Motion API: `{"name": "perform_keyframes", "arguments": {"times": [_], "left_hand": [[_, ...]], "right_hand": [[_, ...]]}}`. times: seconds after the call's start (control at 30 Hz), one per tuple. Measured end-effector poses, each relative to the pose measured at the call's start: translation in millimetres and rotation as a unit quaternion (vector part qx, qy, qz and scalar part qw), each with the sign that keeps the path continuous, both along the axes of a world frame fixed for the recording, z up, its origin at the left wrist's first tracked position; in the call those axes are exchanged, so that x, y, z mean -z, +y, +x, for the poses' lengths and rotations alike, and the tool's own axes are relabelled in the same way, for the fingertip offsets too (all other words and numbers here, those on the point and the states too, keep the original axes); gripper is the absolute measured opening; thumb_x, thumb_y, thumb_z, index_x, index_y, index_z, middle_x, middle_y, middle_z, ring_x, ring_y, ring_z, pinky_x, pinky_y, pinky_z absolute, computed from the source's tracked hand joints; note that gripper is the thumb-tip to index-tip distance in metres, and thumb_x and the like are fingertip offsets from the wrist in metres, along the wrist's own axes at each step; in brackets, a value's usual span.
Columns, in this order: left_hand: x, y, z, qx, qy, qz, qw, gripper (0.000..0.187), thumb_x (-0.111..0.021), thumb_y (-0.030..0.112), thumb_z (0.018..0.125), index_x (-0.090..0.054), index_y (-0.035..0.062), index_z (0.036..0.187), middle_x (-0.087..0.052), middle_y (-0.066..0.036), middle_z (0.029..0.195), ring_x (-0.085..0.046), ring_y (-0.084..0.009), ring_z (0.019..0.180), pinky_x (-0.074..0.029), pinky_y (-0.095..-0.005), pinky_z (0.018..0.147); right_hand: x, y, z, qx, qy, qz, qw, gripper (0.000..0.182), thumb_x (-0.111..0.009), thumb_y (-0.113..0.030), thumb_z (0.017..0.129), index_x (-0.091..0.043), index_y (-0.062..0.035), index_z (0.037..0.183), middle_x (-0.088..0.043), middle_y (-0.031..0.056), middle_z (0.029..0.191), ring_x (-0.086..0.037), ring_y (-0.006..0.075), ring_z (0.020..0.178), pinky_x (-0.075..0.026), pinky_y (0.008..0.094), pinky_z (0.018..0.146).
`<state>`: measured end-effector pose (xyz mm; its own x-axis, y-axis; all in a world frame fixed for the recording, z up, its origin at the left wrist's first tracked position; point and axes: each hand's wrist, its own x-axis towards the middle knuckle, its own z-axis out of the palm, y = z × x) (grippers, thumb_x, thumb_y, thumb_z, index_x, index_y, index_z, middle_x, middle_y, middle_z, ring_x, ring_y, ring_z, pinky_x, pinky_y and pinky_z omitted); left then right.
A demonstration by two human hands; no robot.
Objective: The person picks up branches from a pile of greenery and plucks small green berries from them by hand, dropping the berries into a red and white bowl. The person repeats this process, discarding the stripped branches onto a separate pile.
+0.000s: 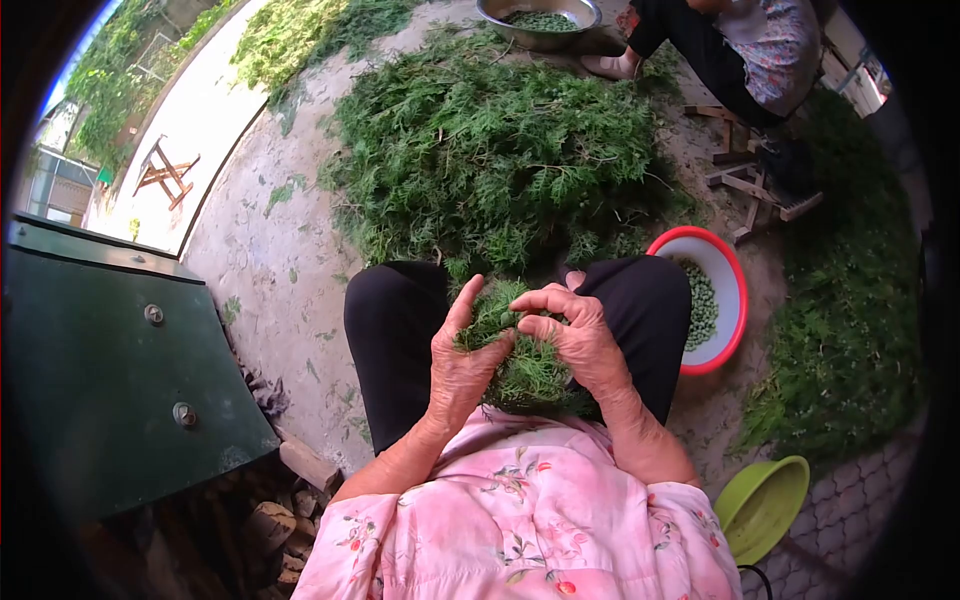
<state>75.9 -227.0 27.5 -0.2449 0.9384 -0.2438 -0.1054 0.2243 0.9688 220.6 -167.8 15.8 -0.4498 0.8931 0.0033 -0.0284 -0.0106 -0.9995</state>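
Observation:
Between my knees, a bunch of green sprigs (527, 372) lies in my lap. My left hand (467, 357) is wrapped against the left side of the bunch, its index finger pointing up. At the right side of the sprigs is my right hand (574, 335), with thumb and index finger curled close together at a small green bit; whether they pinch it is too small to tell. Beyond my knees rises a large heap of green branches (500, 150). A red-rimmed white basin (740, 300) with small green pods or berries stands beside my right knee.
A person (770, 50) sits at the upper right near a metal bowl (545, 35). Wooden stools (745, 185) stand below them. More branches (850, 340) lie at right, by a lime-green basin (765, 510). A dark green metal box (120, 370) and firewood (275, 525) are at left.

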Motion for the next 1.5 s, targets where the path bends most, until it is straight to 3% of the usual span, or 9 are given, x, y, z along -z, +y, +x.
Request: {"name": "perform_keyframes", "arguments": {"times": [0.3,0.37,0.47,0.7,0.9,1.13,1.33,1.4,1.5], "left_hand": [[4.7,-1.9,1.6,0.046,0.072,0.083,0.993,0.066,-0.059,-0.013,0.067,-0.045,0.0049,0.129,-0.057,0.002,0.099,-0.05,-0.003,0.083,-0.042,-0.0171,0.076],[3.5,-1.3,0.6,0.04,0.008,0.054,0.998,0.063,-0.06,-0.011,0.069,-0.045,0.0048,0.129,-0.058,0.001,0.1,-0.049,-0.0032,0.085,-0.041,-0.0173,0.079],[0.9,2.1,1.7,0.013,-0.073,0.031,0.997,0.056,-0.063,-0.005,0.075,-0.045,0.0047,0.128,-0.058,0.0,0.099,-0.049,-0.0032,0.084,-0.041,-0.0168,0.076],[8.0,19.7,-32.7,-0.182,-0.255,0.009,0.949,0.036,-0.06,0.008,0.084,-0.051,0.0065,0.119,-0.06,-0.004,0.086,-0.056,-0.0108,0.067,-0.048,-0.0236,0.053],[18.3,35.1,-65.9,-0.278,-0.41,-0.028,0.868,0.017,-0.06,0.018,0.085,-0.056,0.0086,0.098,-0.061,-0.004,0.086,-0.058,-0.0168,0.068,-0.05,-0.0307,0.063],[39.6,48.5,-94.1,-0.246,-0.523,-0.007,0.816,0.01,-0.059,0.018,0.084,-0.054,0.0101,0.089,-0.059,-0.003,0.083,-0.055,-0.0153,0.063,-0.048,-0.0345,0.064],[48.5,70.4,-104.5,-0.19,-0.548,0.054,0.813,0.011,-0.056,0.018,0.086,-0.056,0.0082,0.091,-0.059,-0.003,0.084,-0.056,-0.013,0.067,-0.046,-0.02,0.055],[48.5,82.0,-105.2,-0.208,-0.547,0.048,0.809,0.011,-0.056,0.018,0.086,-0.056,0.0083,0.091,-0.059,-0.003,0.084,-0.056,-0.0127,0.067,-0.046,-0.0193,0.055],[33.2,102.3,-96.6,-0.265,-0.538,0.045,0.799,0.011,-0.056,0.018,0.086,-0.056,0.0087,0.092,-0.059,-0.002,0.084,-0.055,-0.0124,0.067,-0.046,-0.0182,0.056]], "right_hand": [[12.1,-6.3,-2.6,-0.001,-0.071,0.028,0.997,0.017,-0.066,-0.013,0.077,-0.063,-0.0006,0.088,-0.059,0.0041,0.077,-0.057,0.0131,0.069,-0.044,0.0251,0.062],[19.8,-6.9,-0.9,0.034,0.149,-0.335,0.93,0.016,-0.063,-0.016,0.082,-0.061,-0.0008,0.086,-0.058,0.0027,0.076,-0.054,0.009,0.059,-0.041,0.0212,0.048],[4.9,4.9,12.7,0.109,0.233,-0.308,0.916,0.017,-0.06,-0.018,0.086,-0.058,-0.0017,0.089,-0.058,0.0027,0.077,-0.051,0.0061,0.054,-0.035,0.0177,0.04],[-7.6,40.4,104.2,0.258,0.347,-0.182,0.883,0.018,-0.053,-0.009,0.087,-0.054,-0.001,0.104,-0.06,0.0097,0.091,-0.057,0.0147,0.076,-0.044,0.024,0.057],[83.6,57.8,215.7,0.438,0.329,-0.235,0.803,0.033,-0.055,-0.015,0.087,-0.047,0.0014,0.115,-0.05,0.0164,0.113,-0.055,0.0271,0.095,-0.05,0.0381,0.079],[98.4,35.9,257.6,0.55,0.168,-0.246,0.78,0.067,-0.054,-0.029,0.088,-0.02,0.0017,0.136,-0.008,0.0195,0.144,-0.011,0.0319,0.134,-0.037,0.0497,0.097],[77.9,53.5,262.8,0.604,0.112,-0.125,0.779,0.053,-0.054,-0.021,0.088,-0.032,0.0032,0.13,-0.022,0.0257,0.137,-0.026,0.032,0.129,-0.04,0.041,0.097],[27.0,52.6,201.4,0.541,0.133,0.01,0.83,0.032,-0.05,-0.011,0.09,-0.045,0.0051,0.117,-0.051,0.0147,0.112,-0.052,0.0243,0.103,-0.045,0.0357,0.09],[-7.1,41.0,105.5,0.396,0.09,-0.011,0.914,0.021,-0.051,-0.01,0.09,-0.055,0.0033,0.106,-0.06,0.0069,0.088,-0.059,0.0138,0.079,-0.049,0.0267,0.076]]}}
